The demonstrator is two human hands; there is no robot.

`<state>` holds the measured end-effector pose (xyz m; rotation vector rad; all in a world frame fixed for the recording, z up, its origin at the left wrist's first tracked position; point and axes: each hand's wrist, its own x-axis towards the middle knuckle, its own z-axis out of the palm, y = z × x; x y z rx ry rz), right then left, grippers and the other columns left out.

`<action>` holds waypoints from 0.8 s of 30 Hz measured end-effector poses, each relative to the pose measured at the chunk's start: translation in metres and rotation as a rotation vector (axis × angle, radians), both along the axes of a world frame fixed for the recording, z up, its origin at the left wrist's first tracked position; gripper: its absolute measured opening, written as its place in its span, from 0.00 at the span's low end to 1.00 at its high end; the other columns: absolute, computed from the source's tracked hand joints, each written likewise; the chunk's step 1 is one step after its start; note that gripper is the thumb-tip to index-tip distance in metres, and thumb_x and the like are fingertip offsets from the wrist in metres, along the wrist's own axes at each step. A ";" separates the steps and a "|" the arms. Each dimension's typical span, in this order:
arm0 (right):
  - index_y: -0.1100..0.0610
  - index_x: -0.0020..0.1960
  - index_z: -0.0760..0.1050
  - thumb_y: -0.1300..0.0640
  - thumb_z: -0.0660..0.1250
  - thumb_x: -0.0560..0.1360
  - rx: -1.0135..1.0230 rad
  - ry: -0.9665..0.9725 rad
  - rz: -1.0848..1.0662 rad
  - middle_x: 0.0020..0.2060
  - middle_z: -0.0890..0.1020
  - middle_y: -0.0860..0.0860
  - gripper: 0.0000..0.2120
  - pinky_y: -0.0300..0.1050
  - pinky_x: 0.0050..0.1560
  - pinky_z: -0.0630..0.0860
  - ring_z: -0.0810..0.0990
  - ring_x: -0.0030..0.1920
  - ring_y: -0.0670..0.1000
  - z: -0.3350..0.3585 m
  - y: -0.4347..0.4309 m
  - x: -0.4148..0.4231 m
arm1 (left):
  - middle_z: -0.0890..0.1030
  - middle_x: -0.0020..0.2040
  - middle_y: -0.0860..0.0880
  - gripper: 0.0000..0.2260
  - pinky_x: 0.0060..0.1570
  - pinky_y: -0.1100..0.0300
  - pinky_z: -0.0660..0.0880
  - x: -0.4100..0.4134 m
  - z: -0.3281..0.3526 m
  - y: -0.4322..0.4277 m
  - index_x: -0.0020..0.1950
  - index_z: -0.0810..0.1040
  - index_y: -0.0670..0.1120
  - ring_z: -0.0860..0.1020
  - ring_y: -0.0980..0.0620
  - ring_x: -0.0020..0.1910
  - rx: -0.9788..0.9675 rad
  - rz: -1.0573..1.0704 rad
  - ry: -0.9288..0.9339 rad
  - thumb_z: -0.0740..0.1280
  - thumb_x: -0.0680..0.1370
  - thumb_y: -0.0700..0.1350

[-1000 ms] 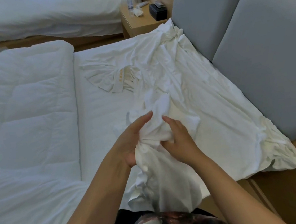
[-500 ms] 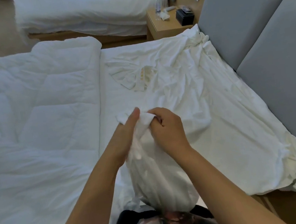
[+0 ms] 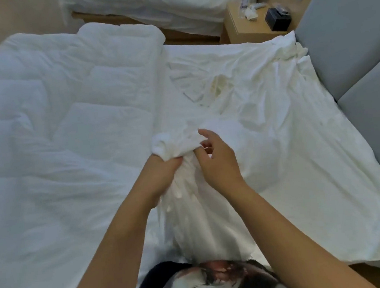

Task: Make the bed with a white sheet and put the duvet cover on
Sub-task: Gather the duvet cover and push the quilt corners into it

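Note:
A crumpled white duvet cover (image 3: 277,140) lies spread over the right half of the bed, up to the grey headboard. One gathered end of it rises toward me as a bunch (image 3: 172,143). My left hand (image 3: 163,169) grips that bunch from below, its fingers buried in the cloth. My right hand (image 3: 218,159) is beside it on the right, its curled lower fingers holding a fold and one finger lifted. The thick quilted white duvet (image 3: 67,132) covers the bed's left half, apart from both hands.
The padded grey headboard (image 3: 348,35) runs along the right side. A wooden nightstand (image 3: 240,29) at the far corner carries a black box (image 3: 278,19) and small items. A second white bed (image 3: 147,1) stands beyond a strip of floor.
The bunch has shifted left and slightly up in my hands. My right hand has loosened from a full grasp, one finger now lifted off the cloth. My view has tilted toward the far bed.

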<state>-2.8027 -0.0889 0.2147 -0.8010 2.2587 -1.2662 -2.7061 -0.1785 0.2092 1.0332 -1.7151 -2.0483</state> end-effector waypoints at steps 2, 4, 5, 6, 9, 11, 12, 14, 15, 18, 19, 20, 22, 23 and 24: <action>0.47 0.73 0.59 0.51 0.65 0.76 0.071 -0.161 0.082 0.60 0.71 0.43 0.28 0.36 0.56 0.65 0.71 0.60 0.43 -0.026 0.013 0.012 | 0.84 0.49 0.50 0.08 0.38 0.65 0.77 0.008 -0.018 0.002 0.51 0.79 0.53 0.83 0.54 0.47 0.098 -0.014 0.032 0.63 0.79 0.41; 0.44 0.75 0.51 0.45 0.69 0.71 0.107 -0.264 0.194 0.65 0.61 0.37 0.39 0.35 0.61 0.60 0.61 0.66 0.37 -0.045 0.028 0.028 | 0.85 0.48 0.52 0.08 0.39 0.65 0.78 0.013 -0.024 0.001 0.55 0.79 0.51 0.83 0.53 0.49 0.146 -0.056 0.058 0.64 0.78 0.43; 0.41 0.74 0.50 0.42 0.70 0.67 0.103 -0.286 0.240 0.65 0.58 0.33 0.42 0.34 0.62 0.59 0.58 0.67 0.35 -0.050 0.034 0.038 | 0.85 0.48 0.52 0.09 0.42 0.65 0.78 0.013 -0.025 0.001 0.57 0.79 0.50 0.83 0.54 0.49 0.150 -0.098 0.045 0.65 0.78 0.46; 0.36 0.71 0.53 0.41 0.71 0.65 0.082 -0.287 0.258 0.66 0.59 0.31 0.41 0.33 0.62 0.61 0.59 0.67 0.34 -0.052 0.037 0.045 | 0.84 0.49 0.53 0.12 0.46 0.63 0.78 0.011 -0.025 0.002 0.59 0.78 0.49 0.82 0.55 0.50 0.154 -0.172 0.025 0.66 0.77 0.48; 0.32 0.59 0.64 0.49 0.74 0.68 -0.040 -0.250 0.150 0.56 0.75 0.33 0.27 0.28 0.52 0.71 0.73 0.58 0.35 -0.055 0.036 0.048 | 0.83 0.54 0.55 0.18 0.58 0.61 0.74 -0.001 -0.016 0.011 0.62 0.76 0.51 0.80 0.59 0.54 0.168 -0.421 -0.022 0.68 0.73 0.54; 0.44 0.58 0.73 0.55 0.68 0.74 -0.060 -0.198 -0.005 0.49 0.81 0.40 0.15 0.34 0.46 0.75 0.79 0.50 0.40 -0.052 0.035 0.035 | 0.83 0.49 0.61 0.09 0.50 0.71 0.74 -0.007 -0.014 0.012 0.53 0.78 0.56 0.79 0.66 0.50 0.123 -0.435 0.032 0.66 0.74 0.54; 0.49 0.58 0.76 0.57 0.65 0.75 -0.056 -0.175 -0.086 0.46 0.82 0.43 0.12 0.36 0.44 0.76 0.80 0.47 0.43 -0.050 0.037 0.025 | 0.82 0.46 0.65 0.04 0.44 0.75 0.73 -0.008 -0.014 0.012 0.50 0.77 0.57 0.78 0.69 0.48 0.092 -0.404 0.062 0.65 0.76 0.54; 0.51 0.54 0.78 0.59 0.63 0.76 -0.076 -0.155 -0.187 0.43 0.82 0.43 0.09 0.37 0.44 0.78 0.81 0.45 0.42 -0.044 0.041 0.007 | 0.81 0.45 0.67 0.06 0.42 0.77 0.71 -0.007 -0.023 0.016 0.50 0.76 0.59 0.78 0.70 0.47 0.030 -0.362 0.080 0.66 0.74 0.55; 0.50 0.50 0.79 0.60 0.62 0.76 -0.096 -0.160 -0.220 0.40 0.83 0.43 0.09 0.38 0.43 0.78 0.80 0.42 0.41 -0.039 0.042 -0.001 | 0.81 0.47 0.65 0.13 0.45 0.73 0.73 -0.005 -0.034 0.023 0.53 0.75 0.58 0.78 0.67 0.49 0.005 -0.380 0.066 0.68 0.71 0.58; 0.46 0.41 0.77 0.61 0.63 0.75 -0.132 -0.178 -0.275 0.34 0.81 0.42 0.11 0.38 0.39 0.76 0.78 0.36 0.40 -0.030 0.044 -0.016 | 0.74 0.64 0.55 0.33 0.60 0.56 0.72 -0.003 -0.073 0.058 0.69 0.67 0.53 0.74 0.54 0.62 -0.218 -0.633 -0.225 0.72 0.67 0.60; 0.46 0.41 0.77 0.60 0.63 0.75 -0.139 -0.182 -0.275 0.34 0.81 0.42 0.10 0.37 0.39 0.76 0.78 0.36 0.40 -0.029 0.045 -0.019 | 0.73 0.67 0.53 0.32 0.61 0.54 0.71 -0.002 -0.084 0.071 0.71 0.66 0.51 0.72 0.50 0.64 -0.281 -0.714 -0.326 0.71 0.70 0.57; 0.46 0.41 0.77 0.60 0.63 0.75 -0.140 -0.180 -0.266 0.35 0.81 0.42 0.10 0.36 0.39 0.76 0.78 0.36 0.39 -0.027 0.046 -0.019 | 0.75 0.65 0.50 0.26 0.60 0.53 0.71 -0.001 -0.092 0.081 0.69 0.69 0.50 0.74 0.48 0.61 -0.282 -0.729 -0.379 0.69 0.73 0.54; 0.46 0.45 0.76 0.57 0.64 0.75 -0.117 -0.202 -0.235 0.40 0.82 0.44 0.06 0.36 0.40 0.77 0.80 0.40 0.41 -0.027 0.052 -0.018 | 0.80 0.48 0.47 0.07 0.48 0.54 0.74 0.004 -0.096 0.097 0.52 0.78 0.47 0.77 0.46 0.47 -0.133 -0.649 -0.362 0.65 0.76 0.48; 0.47 0.48 0.76 0.55 0.65 0.75 -0.087 -0.230 -0.211 0.43 0.82 0.47 0.04 0.39 0.42 0.77 0.80 0.43 0.44 -0.026 0.055 -0.016 | 0.78 0.39 0.47 0.05 0.42 0.55 0.72 0.007 -0.092 0.101 0.42 0.76 0.47 0.75 0.47 0.40 -0.073 -0.614 -0.328 0.64 0.76 0.45; 0.48 0.51 0.74 0.53 0.66 0.75 -0.048 -0.266 -0.181 0.46 0.81 0.47 0.06 0.40 0.44 0.77 0.80 0.46 0.46 -0.026 0.060 -0.013 | 0.78 0.37 0.47 0.06 0.40 0.55 0.70 0.011 -0.090 0.106 0.39 0.74 0.47 0.75 0.48 0.38 -0.026 -0.578 -0.298 0.63 0.75 0.44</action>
